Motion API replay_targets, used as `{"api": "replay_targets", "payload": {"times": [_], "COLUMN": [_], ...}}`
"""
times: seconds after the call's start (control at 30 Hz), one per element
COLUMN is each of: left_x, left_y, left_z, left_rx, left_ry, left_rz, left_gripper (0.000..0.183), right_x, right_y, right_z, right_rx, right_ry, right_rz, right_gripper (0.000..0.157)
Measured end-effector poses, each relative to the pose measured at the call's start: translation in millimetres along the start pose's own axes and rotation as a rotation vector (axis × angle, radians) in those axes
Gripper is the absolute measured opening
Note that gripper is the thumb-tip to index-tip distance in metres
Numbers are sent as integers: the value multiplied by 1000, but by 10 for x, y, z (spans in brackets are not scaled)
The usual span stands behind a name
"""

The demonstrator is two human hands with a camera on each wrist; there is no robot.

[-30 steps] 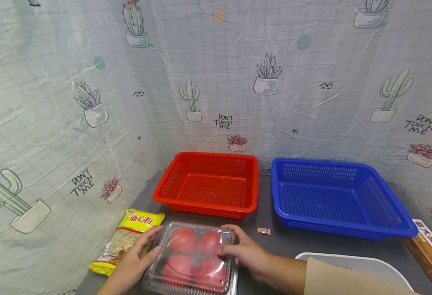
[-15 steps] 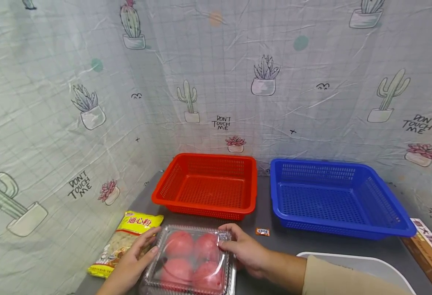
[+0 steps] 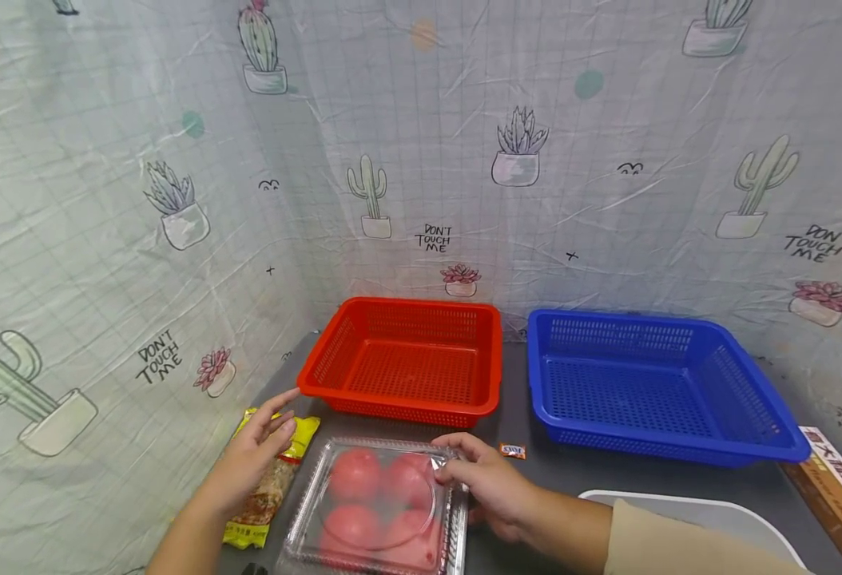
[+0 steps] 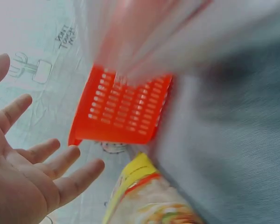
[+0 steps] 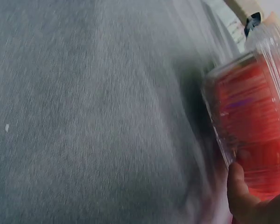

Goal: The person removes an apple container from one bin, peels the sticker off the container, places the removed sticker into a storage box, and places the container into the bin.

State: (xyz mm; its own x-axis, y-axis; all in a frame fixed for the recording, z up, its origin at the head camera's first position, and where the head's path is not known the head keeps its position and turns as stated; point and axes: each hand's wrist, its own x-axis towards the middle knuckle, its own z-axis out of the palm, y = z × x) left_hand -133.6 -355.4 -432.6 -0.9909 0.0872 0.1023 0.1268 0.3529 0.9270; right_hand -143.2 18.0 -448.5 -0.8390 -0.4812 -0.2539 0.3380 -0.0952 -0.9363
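Note:
A clear plastic clamshell box [image 3: 385, 511] with several round red fruits, possibly tomatoes, is at the near middle in the head view. My right hand [image 3: 496, 487] grips its right edge, thumb on the lid; in the right wrist view the thumb [image 5: 242, 191] lies against the clear side. Apart from the box, my left hand [image 3: 248, 455] hovers over a yellow macaroni bag [image 3: 266, 499] and hides part of it. Its fingers [image 4: 79, 179] are spread and hold nothing in the left wrist view.
Behind the box stands a red basket [image 3: 421, 413], with a blue basket [image 3: 680, 443] to its right. A small orange wrapped candy [image 3: 512, 451] lies between them and me. A white tub [image 3: 680, 501] is partly behind my right sleeve; a long box [image 3: 838, 503] lies far right.
My left hand has let go of the box's left side and moved up and left, over the macaroni bag. My right hand still holds the box, which has shifted slightly right.

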Motion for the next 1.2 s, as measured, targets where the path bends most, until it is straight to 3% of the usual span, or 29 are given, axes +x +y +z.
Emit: {"api": "replay_targets", "payload": {"times": [0.27,0.5,0.77,0.97,1.2], "left_x": [316,557,725,798,845], "left_y": [-45,-144,-275,-296,-326], "left_z": [-53,39,175,269,395], "left_rx": [-11,-81,-115,-87,-118], "left_ry": [35,130,218,364,439], "left_rz": [-50,-89,-170,-127,-172], "left_gripper": [62,62,52,43,34], "right_x": [-118,-224,-248,9,678], "right_y": [-164,-528,-1035,-1439,-1791], "right_z": [-139,-295,-363,-412,-512], "right_rx": [-13,-19,-11,56,26], "right_ry": [28,16,-34,3,61], "right_rz": [19,19,-58,-103,-76], "right_gripper": [52,51,49,38,59]}}
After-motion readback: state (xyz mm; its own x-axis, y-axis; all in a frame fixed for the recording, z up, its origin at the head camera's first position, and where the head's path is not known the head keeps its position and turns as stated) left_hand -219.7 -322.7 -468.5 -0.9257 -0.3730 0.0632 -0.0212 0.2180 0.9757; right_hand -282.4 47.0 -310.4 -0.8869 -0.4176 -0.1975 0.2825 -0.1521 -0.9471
